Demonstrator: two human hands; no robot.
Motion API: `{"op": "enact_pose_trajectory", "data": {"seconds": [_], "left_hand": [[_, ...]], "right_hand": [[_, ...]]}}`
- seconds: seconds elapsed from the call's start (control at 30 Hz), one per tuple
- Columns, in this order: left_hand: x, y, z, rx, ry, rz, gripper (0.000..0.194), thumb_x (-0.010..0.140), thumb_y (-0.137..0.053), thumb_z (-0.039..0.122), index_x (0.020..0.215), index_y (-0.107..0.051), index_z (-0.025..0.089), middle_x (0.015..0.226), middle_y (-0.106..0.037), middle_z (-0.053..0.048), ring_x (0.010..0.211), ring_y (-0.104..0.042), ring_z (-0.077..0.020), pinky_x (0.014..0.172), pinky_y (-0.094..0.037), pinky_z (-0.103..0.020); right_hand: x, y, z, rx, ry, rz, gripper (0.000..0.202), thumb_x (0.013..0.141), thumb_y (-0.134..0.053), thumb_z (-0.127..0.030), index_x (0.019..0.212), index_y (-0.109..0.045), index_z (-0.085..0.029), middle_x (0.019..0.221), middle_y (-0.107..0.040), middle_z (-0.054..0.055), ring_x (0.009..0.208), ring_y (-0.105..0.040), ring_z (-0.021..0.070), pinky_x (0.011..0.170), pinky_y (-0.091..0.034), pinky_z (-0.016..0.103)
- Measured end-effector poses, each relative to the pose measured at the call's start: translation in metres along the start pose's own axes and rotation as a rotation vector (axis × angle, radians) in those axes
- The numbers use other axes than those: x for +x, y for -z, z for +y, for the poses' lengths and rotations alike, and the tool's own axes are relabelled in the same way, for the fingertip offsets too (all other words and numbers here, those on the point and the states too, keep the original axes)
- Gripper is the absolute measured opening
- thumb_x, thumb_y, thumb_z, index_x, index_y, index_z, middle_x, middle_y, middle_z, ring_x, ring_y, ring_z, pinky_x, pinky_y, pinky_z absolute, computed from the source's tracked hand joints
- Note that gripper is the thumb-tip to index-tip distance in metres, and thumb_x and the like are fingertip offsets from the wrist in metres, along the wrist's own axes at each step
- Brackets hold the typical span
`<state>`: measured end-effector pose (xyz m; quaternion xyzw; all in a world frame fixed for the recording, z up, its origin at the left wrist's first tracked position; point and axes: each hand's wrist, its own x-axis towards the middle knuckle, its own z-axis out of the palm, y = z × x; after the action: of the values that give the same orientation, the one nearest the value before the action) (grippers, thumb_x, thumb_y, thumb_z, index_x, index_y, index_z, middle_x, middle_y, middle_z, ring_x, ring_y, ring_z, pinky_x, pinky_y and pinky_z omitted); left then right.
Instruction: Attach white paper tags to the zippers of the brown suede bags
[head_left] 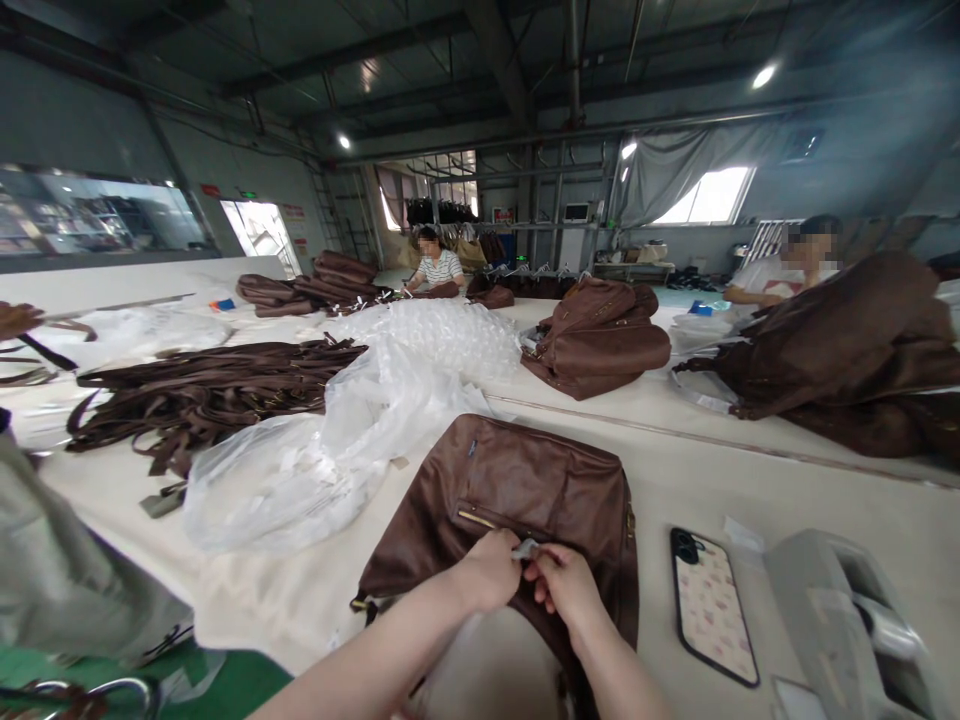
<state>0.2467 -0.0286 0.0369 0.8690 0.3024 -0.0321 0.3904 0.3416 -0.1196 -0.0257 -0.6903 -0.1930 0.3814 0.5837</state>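
A brown leather bag (pixel 547 470) lies on the pale table in front of me, a gold zipper (pixel 477 518) across its upper face. Just below that zipper my two hands meet over the bag. My left hand (pixel 491 568) is closed, its fingertips at a small whitish scrap (pixel 525 549) that looks like thin film. From the other side my right hand (pixel 559 580) pinches the same scrap between thumb and forefinger. What lies under the fingers is hidden. Pale grey material (pixel 491 660) shows between my forearms, at the bag's near side.
Crumpled clear plastic bags (pixel 300 480) and a heap of brown straps (pixel 217 385) lie to the left. More brown bags (pixel 600 340) are piled beyond. A phone (pixel 715 605) and a grey tape dispenser (pixel 847 610) sit at right. Two people work across the table; another stands left.
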Motion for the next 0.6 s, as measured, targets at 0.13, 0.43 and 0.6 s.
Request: {"op": "enact_pose_trajectory", "data": {"seconds": [0.13,0.43,0.6], "left_hand": [[0.012,-0.002,-0.007,-0.094,0.009,-0.037,0.031,0.082,-0.040,0.033,0.066,-0.060,0.016,0.060,-0.057,0.000,0.058,-0.051,-0.0133,0.055,-0.037,-0.022],[0.031,-0.010,-0.029,-0.132,-0.108,-0.115,0.026,0.070,-0.044,0.037,0.064,-0.060,0.018,0.063,-0.060,-0.001,0.067,-0.054,-0.0182,0.063,-0.038,-0.025],[0.041,-0.017,-0.042,-0.072,-0.057,-0.064,0.022,0.070,-0.043,0.037,0.066,-0.057,0.020,0.057,-0.054,0.000,0.061,-0.053,-0.0190,0.058,-0.034,-0.024]], "right_hand": [[0.000,0.002,-0.004,-0.010,-0.019,-0.003,0.019,0.071,-0.050,-0.032,0.071,-0.060,-0.016,0.055,-0.060,-0.001,0.033,-0.044,0.0057,0.029,-0.025,0.016],[-0.023,0.002,-0.031,-0.210,-0.048,0.086,0.011,0.073,-0.063,-0.028,0.071,-0.065,-0.018,0.057,-0.064,-0.001,0.036,-0.050,0.0105,0.033,-0.036,0.021],[-0.097,0.080,-0.057,-0.513,0.397,0.581,0.020,0.085,-0.053,-0.034,0.095,-0.066,-0.022,0.093,-0.068,0.006,0.077,-0.062,0.0177,0.071,-0.050,0.028]]}}
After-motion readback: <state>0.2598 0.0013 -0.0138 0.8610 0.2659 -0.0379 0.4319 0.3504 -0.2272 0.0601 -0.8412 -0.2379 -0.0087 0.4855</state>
